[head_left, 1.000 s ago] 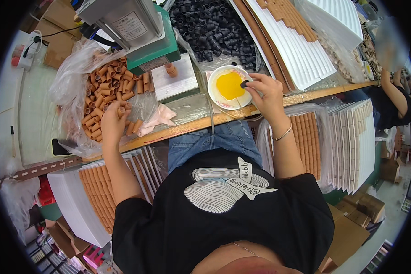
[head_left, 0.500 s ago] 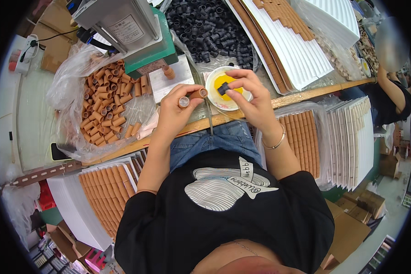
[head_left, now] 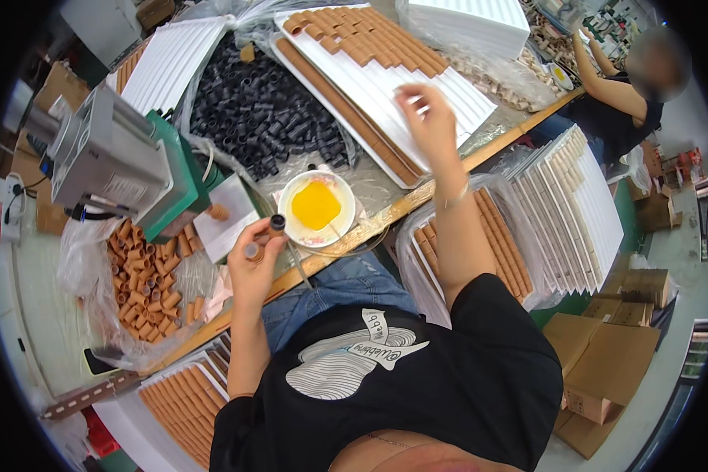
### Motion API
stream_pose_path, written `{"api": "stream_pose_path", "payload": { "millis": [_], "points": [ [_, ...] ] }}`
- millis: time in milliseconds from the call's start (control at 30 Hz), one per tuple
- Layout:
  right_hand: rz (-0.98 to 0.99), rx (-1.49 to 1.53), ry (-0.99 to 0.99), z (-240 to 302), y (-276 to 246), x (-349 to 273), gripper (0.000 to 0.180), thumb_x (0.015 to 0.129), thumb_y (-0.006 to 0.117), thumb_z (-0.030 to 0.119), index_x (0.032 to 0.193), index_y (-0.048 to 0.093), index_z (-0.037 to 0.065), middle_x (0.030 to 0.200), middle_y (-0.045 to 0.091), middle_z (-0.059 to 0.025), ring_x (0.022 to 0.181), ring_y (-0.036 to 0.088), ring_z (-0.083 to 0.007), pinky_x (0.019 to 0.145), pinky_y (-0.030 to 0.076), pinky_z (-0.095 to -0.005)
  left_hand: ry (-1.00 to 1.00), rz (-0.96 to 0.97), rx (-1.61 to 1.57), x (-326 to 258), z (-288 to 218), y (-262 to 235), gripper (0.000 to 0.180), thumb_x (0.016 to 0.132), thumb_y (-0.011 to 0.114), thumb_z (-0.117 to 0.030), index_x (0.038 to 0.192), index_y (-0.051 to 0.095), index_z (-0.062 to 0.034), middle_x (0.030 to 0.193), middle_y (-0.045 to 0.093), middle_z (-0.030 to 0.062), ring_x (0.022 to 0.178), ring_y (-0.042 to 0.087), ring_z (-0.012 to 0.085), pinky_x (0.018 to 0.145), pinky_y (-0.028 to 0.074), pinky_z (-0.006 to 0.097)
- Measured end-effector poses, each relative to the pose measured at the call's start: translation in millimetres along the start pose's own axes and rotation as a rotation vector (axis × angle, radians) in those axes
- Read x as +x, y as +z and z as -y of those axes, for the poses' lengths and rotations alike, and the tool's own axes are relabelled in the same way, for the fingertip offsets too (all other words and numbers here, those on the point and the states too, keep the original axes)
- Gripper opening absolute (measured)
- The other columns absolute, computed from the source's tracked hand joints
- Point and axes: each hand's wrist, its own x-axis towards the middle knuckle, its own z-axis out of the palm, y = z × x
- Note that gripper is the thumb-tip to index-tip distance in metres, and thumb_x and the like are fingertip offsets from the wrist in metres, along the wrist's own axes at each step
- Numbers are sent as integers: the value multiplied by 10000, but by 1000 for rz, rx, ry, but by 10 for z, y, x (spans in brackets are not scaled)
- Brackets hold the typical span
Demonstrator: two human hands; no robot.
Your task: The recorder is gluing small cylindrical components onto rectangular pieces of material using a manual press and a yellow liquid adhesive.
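My left hand is closed around a short brown tube. A black plastic piece now sits at the tube's upper end. Lower in the same hand is a second small cylinder with a pale, shiny end. Just right of this hand stands a white bowl of yellow liquid. My right hand is raised over a white ridged tray, its fingers bent and apart, with no object visible between them. Rows of brown tubes lie on the tray's far part.
A green and grey press stands left, its metal plate bearing a brown piece. Loose brown tubes lie beside it; black pieces are heaped behind the bowl. Stacked trays flank me. Another person works at far right.
My right hand has left the bowl and moved up and right over the tray. The black piece it held appears to be on the tube in my left hand. The view has shifted.
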Motion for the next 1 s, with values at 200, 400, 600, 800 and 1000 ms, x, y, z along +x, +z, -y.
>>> {"api": "stream_pose_path", "payload": {
  "millis": [200,400,600,800,1000],
  "points": [
    [-101,-530,244,-1612,52,965,525,778,741,358,1185,578,70,1010,625,-193,999,598,-382,837,497,-474,-11,42,-22,-19,178,-50,308,887,629,-2,1184,557,34,953,661,61,817,618,103,655,490,215],
    [-245,-381,238,-1484,91,869,278,798,742,250,963,601,76,909,637,-129,910,626,-289,744,511,-412,-28,43,-50,36,74,-6,253,887,646,-37,1123,567,8,942,638,37,787,581,78,646,458,194],
    [227,160,66,26,-151,-48,250,806,755,286,878,654,68,787,673,-31,681,593,-119,646,497,-285,-30,35,18,87,23,-93,270,891,664,-95,1123,573,7,938,625,30,800,553,70,698,427,188],
    [770,130,-340,762,357,-1039,258,728,765,208,902,626,78,822,645,-103,813,627,-312,707,478,-400,20,123,199,-55,-57,-185,222,877,674,-99,1064,619,7,940,631,23,857,568,99,771,446,225],
    [920,201,-458,934,579,-1201,324,662,782,158,937,632,73,821,641,-122,776,626,-338,696,489,-426,164,150,520,-292,-174,-514,211,778,711,-26,981,657,-10,944,670,103,864,628,224,800,482,298]
  ]
}}
